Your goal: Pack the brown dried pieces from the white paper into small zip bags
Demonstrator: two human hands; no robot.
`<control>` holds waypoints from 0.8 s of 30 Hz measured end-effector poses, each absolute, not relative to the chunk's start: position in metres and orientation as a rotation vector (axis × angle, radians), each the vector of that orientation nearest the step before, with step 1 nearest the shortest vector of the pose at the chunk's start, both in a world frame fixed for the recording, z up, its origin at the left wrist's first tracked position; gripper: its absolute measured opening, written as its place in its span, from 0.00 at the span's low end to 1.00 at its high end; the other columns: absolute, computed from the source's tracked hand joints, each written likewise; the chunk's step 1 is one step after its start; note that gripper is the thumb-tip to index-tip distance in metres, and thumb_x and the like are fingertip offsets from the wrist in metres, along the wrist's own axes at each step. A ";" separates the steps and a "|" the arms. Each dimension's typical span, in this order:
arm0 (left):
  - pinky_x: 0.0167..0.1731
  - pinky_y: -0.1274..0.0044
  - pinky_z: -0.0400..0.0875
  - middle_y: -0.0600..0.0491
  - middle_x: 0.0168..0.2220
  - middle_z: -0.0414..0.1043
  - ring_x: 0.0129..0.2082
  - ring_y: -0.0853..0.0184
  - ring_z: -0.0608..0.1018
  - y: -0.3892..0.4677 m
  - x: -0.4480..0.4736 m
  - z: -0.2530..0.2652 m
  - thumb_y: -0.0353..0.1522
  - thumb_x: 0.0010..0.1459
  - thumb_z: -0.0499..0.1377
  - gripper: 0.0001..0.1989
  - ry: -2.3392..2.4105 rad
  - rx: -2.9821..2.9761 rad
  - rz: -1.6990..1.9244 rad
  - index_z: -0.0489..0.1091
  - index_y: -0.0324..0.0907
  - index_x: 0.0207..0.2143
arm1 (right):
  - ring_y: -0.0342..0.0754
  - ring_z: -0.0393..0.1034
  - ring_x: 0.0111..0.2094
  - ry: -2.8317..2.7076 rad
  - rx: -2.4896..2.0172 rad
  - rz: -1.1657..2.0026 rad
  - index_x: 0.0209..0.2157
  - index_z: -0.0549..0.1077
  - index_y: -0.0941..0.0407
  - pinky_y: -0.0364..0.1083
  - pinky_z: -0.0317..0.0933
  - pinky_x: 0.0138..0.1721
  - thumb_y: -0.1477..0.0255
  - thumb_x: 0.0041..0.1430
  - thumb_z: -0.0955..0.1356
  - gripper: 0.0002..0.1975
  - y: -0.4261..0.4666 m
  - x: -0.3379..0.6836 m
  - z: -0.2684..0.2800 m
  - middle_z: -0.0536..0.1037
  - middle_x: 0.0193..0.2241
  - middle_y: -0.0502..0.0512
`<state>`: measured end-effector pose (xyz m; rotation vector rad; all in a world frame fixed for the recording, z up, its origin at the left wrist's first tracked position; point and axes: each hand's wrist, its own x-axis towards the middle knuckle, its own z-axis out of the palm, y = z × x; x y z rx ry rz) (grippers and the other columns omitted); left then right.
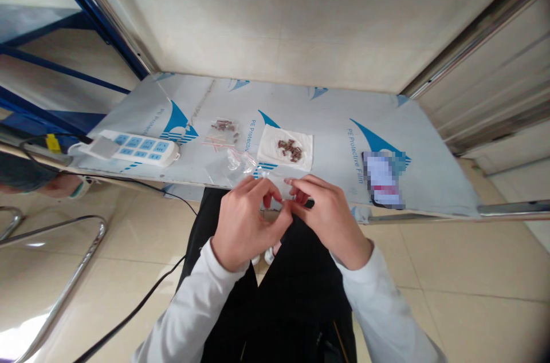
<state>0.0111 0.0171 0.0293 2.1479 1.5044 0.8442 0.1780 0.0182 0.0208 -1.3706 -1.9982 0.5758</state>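
My left hand [253, 217] and my right hand [324, 214] meet over my lap at the table's front edge, fingertips pinched together. Between them shows part of a small clear plastic bag [277, 184], mostly hidden by the fingers. Just beyond lies a white cloth or paper [267, 148] with a pile of small brown cylindrical pieces [290, 150] on it. To the left of that, a clear zip bag [224, 133] has similar brown pieces in or on it. Several flat clear bags [236, 162] lie crumpled near my left hand.
A white power strip [140, 146] with blue sockets sits on the left of the film-covered table [326, 114]. A phone [383, 180] lies at the right front edge. A black cable [141, 308] runs down at left, near a metal chair frame [79, 277]. Another person's arm [55, 185] shows at far left.
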 end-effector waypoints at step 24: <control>0.52 0.61 0.53 0.41 0.44 0.75 0.48 0.51 0.71 0.212 0.084 -0.010 0.42 0.47 0.64 0.23 1.339 3.012 -0.222 0.76 0.38 0.43 | 0.48 0.76 0.33 -1.620 -1.608 0.519 0.45 0.75 0.57 0.47 0.70 0.39 0.67 0.61 0.65 0.13 0.013 0.231 -0.025 0.81 0.38 0.57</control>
